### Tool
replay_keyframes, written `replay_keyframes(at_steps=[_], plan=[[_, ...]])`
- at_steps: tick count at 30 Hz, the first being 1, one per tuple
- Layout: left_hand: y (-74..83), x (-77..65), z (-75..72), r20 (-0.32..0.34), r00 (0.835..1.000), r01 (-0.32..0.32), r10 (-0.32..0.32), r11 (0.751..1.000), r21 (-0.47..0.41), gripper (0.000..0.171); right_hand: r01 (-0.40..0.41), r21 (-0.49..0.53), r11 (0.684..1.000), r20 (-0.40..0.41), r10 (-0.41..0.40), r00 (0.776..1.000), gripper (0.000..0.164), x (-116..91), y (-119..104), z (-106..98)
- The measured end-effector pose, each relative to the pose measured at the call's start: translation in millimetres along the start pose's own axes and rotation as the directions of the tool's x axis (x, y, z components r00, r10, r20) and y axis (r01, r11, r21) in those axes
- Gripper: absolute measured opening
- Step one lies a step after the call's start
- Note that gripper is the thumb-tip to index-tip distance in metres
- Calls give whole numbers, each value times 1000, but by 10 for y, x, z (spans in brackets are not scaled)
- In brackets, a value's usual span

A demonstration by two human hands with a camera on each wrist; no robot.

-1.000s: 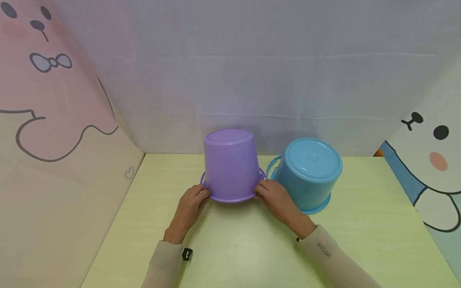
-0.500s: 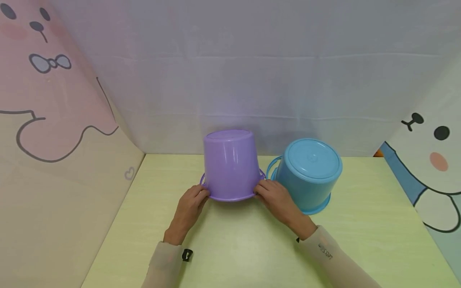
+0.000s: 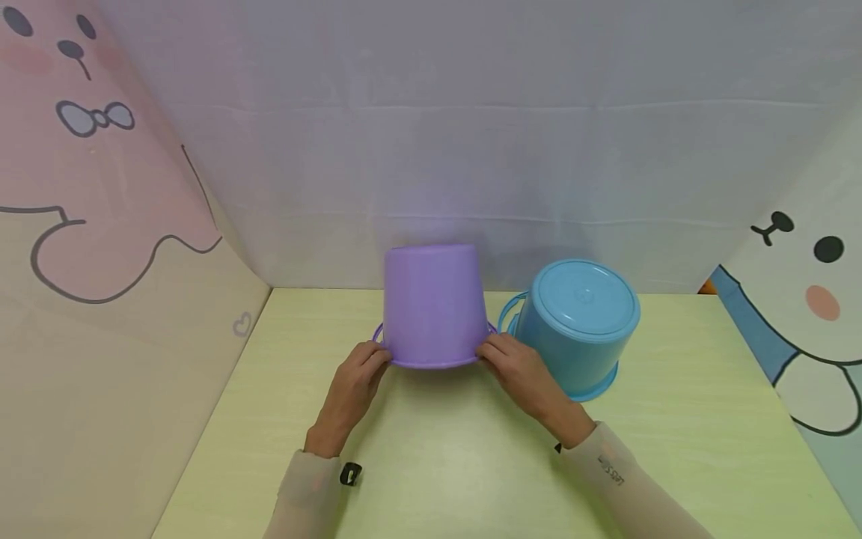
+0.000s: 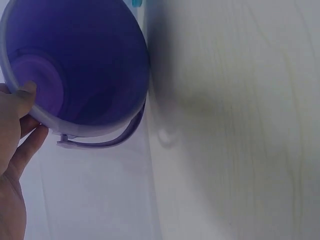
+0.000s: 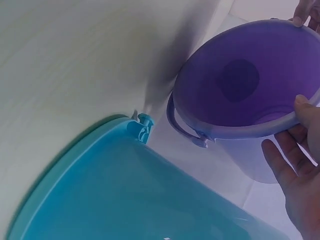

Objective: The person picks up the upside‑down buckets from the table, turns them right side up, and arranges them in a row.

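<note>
Pale tabletop, purple bucket more tilted now, left grip and right grip pinched over its rim.

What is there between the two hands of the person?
The purple bucket: the left hand and the right hand grip its rim on opposite sides. The head view shows it.

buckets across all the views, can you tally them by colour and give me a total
Purple bucket: 1
Blue bucket: 1
Total: 2
</note>
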State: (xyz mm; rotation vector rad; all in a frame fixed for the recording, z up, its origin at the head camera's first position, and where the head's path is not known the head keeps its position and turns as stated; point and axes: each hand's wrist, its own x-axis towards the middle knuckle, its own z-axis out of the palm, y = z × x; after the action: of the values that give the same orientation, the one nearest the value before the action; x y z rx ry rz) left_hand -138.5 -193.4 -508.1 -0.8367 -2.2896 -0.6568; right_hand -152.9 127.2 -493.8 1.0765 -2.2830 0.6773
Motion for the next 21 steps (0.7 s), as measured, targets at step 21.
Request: replay_keyframes(at_steps=[21], plan=[[84, 150, -111, -34, 999, 19, -19, 1000, 4, 22, -14, 74, 997, -66, 19, 998, 31, 55, -17, -100]])
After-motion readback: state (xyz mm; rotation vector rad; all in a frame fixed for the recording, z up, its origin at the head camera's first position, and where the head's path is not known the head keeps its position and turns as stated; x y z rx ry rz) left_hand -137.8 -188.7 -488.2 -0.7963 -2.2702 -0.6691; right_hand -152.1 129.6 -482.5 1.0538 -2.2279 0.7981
